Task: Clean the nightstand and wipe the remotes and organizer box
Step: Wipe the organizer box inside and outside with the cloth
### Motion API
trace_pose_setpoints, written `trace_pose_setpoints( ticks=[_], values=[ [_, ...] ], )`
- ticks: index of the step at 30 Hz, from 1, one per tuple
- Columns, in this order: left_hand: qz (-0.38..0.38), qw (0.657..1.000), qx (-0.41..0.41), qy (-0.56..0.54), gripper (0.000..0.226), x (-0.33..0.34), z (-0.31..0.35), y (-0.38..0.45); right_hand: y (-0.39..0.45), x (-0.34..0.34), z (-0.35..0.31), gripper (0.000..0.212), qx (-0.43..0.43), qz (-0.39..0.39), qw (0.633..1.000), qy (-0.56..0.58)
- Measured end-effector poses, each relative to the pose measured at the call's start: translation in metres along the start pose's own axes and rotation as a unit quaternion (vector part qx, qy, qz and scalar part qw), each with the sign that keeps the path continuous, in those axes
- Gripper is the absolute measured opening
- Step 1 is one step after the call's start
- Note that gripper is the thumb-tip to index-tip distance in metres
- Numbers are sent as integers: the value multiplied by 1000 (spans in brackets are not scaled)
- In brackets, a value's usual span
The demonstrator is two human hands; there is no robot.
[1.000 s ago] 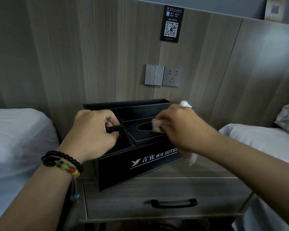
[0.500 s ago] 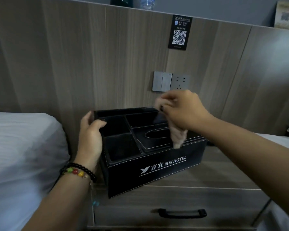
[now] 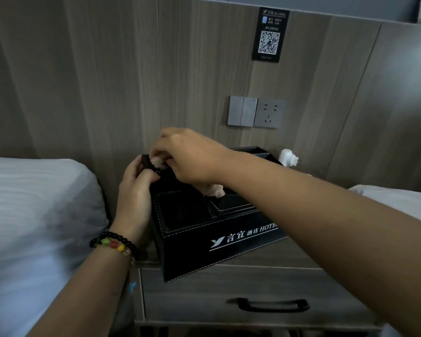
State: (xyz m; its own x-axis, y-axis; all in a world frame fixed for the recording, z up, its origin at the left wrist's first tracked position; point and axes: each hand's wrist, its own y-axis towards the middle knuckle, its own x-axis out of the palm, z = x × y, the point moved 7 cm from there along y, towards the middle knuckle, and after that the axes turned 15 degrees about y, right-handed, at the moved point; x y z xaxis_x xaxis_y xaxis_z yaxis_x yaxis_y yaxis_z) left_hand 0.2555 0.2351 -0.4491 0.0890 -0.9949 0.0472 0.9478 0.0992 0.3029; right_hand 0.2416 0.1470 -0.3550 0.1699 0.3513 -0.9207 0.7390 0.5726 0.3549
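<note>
A wood-grain nightstand (image 3: pixel 253 283) stands between two white beds, its drawer handle (image 3: pixel 272 305) nearest. On its tabletop sits a black organizer box (image 3: pixel 219 239) with white hotel lettering, turned at an angle. The left hand (image 3: pixel 134 193), beaded bracelet (image 3: pixel 114 244) at the wrist, grips the box's far left corner, fingers curled over the rim. The right hand (image 3: pixel 187 154) reaches across and pinches a pale cloth (image 3: pixel 212 189) at that same corner; the cloth trails over the box's top. Farther right, a small white object (image 3: pixel 287 158) stands beside the box. On the far wall panel are switches (image 3: pixel 242 111), a socket (image 3: pixel 269 113) and a QR placard (image 3: pixel 269 35).
</note>
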Motion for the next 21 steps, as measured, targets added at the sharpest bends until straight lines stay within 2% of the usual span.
trace_pose_setpoints(
  ticks=[3, 6, 9, 13, 16, 19, 21],
  values=[
    [4, 1000, 21, 23, 23, 2, -1, 0, -12, -11, 22, 31, 33, 4, 999, -10],
    [-18, 999, 22, 40, 25, 3, -2, -2, -35, -25, 61, 30, 95, 13, 995, -32],
    [-50, 997, 38, 45, 36, 5, -3, 1, -66, -43, 108, 28, 174, 31, 983, -51],
    [-53, 997, 38, 50, 45, 4, -8, 0, -94, -64, 154, 29, 258, 54, 962, -68],
    [-41, 996, 46, 60, 40, 3, -8, 0, -90, -73, 170, 32, 299, 66, 950, -57],
    [-44, 994, 55, 79, 36, 4, -8, 2, -76, -83, 180, 28, 317, 119, 940, -36],
    [-52, 992, 62, 92, 39, 5, -10, 5, -63, -76, 185, 25, 321, 110, 940, -32]
  ],
)
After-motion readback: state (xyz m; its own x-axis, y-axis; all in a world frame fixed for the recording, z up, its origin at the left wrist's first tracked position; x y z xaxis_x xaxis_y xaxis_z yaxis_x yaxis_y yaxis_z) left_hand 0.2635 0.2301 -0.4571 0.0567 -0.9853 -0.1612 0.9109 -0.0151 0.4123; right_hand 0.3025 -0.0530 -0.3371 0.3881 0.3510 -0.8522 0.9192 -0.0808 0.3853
